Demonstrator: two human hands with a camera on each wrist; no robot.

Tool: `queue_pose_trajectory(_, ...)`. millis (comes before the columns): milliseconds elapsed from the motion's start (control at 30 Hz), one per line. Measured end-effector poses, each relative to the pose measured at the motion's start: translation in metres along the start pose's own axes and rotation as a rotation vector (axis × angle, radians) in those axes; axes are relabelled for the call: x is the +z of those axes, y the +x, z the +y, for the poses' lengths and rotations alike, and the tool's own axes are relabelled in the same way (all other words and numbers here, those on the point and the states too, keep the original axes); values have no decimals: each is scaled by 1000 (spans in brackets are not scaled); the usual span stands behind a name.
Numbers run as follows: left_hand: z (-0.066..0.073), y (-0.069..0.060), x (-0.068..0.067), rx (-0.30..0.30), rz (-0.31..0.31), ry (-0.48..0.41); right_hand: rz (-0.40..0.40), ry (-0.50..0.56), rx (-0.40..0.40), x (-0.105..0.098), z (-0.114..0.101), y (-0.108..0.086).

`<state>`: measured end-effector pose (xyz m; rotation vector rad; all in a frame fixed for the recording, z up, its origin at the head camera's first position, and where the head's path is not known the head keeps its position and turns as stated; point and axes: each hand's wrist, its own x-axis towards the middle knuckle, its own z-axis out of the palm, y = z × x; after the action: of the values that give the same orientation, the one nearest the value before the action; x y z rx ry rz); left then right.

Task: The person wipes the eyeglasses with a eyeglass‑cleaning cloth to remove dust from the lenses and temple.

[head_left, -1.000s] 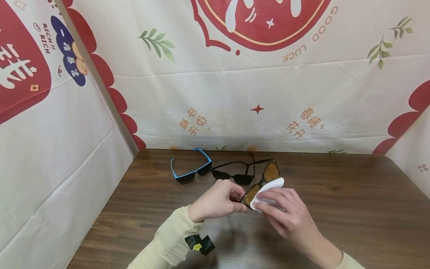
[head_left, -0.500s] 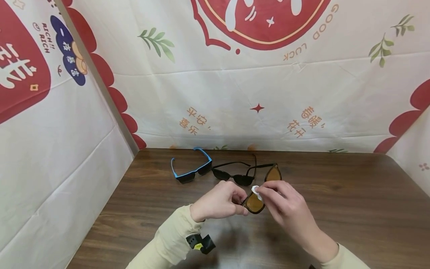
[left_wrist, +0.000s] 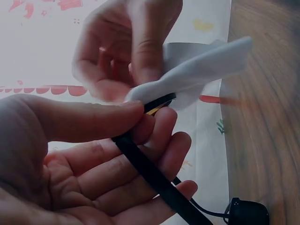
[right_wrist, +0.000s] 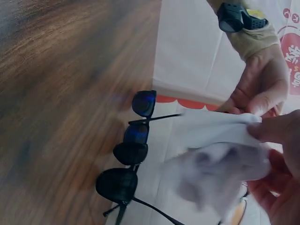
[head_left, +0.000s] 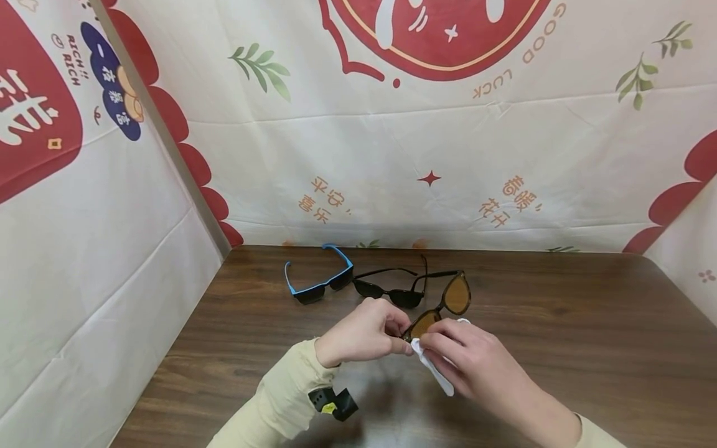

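My left hand (head_left: 358, 336) pinches one end of the brown-lensed sunglasses (head_left: 457, 294) between thumb and fingers, above the table. In the left wrist view a dark temple arm (left_wrist: 154, 173) lies across the fingers of that hand. A white cloth (head_left: 437, 372) is pinched in my right hand (head_left: 482, 364), at the lower edge of the near lens beside the left thumb. The cloth (left_wrist: 211, 65) folds over the frame's rim in the left wrist view. My right fingers hide part of the near lens. Motion blurs the cloth (right_wrist: 206, 173) in the right wrist view.
Blue-armed sunglasses (head_left: 322, 292) and black sunglasses (head_left: 392, 294) stand side by side on the wooden table (head_left: 588, 336), just beyond the hands. A printed fabric backdrop (head_left: 381, 149) rises behind the table's far edge. A black device (head_left: 334, 404) sits on the left sleeve.
The right hand has moved the cloth across the near lens, from its upper part down to the lower edge. Cloth now hangs below the fingers. The left hand keeps its hold almost unmoved.
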<state>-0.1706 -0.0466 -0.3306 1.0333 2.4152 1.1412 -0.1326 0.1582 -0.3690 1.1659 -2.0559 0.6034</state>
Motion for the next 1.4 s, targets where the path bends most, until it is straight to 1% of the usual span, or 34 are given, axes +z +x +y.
queue_pose_trajectory(67,1,0,-1,2,-6,19,-28,-37,16,-4,1,-2)
queue_pose_trajectory(167,1,-1,-2,-3,-21,50,-30,-115,38,-8,3,-2)
queue_pose_trajectory(267,2,-2,-2,-6,-44,75,-17,-179,86,-11,4,0)
queue_pose_trajectory(400,2,-3,0,-5,-72,88,4,-225,140,-12,3,4)
queue_pose_trajectory(500,2,-3,1,-8,-79,87,28,-221,134,-10,2,8)
queue_pose_trajectory(600,2,-3,2,-11,-68,93,46,-180,94,-6,0,11)
queue_pose_trajectory(733,2,-3,2,2,-45,110,8,-100,28,-2,-5,11)
queue_pose_trajectory(800,2,-2,1,10,-38,121,-20,-77,8,1,-8,8)
queue_pose_trajectory(867,2,-3,-1,13,-37,122,-30,-73,-6,3,-10,4)
queue_pose_trajectory(967,1,-4,-3,10,-36,118,-19,-98,13,4,-9,-4)
queue_pose_trajectory(1167,-1,-5,-6,4,-38,90,15,-160,93,0,2,-13)
queue_pose_trajectory(1267,-2,-5,-6,-6,-43,77,30,-178,114,-3,9,-16)
queue_pose_trajectory(1400,-4,-6,-7,2,-48,78,52,-181,148,-8,18,-20)
